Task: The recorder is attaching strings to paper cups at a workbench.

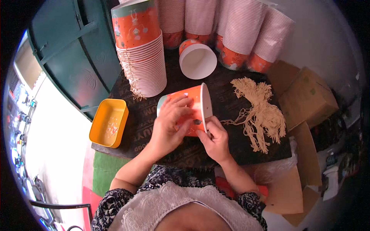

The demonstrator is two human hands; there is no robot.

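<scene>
A paper bucket point(195, 101), orange with a pale green band and a white rim, is tilted on its side above the middle of the dark board. My left hand point(171, 119) is curved over its outer wall, fingers apart on the orange print and thumb below. At the rim, my right hand point(216, 139) pinches the edge, thumb outside and fingers toward the mouth. Next to that hand a thin beige cord trails from a bundle of cords point(262, 111) lying on the right. Whether the fingers also hold a cord end is hidden.
A tall stack of paper buckets point(144, 69), with cords hanging down its side, stands at the back left. Another bucket point(198, 61) lies behind, before more stacks point(244, 29). A yellow tray point(99, 125) with small bits sits left; cardboard boxes point(308, 96) are right of the board point(150, 134).
</scene>
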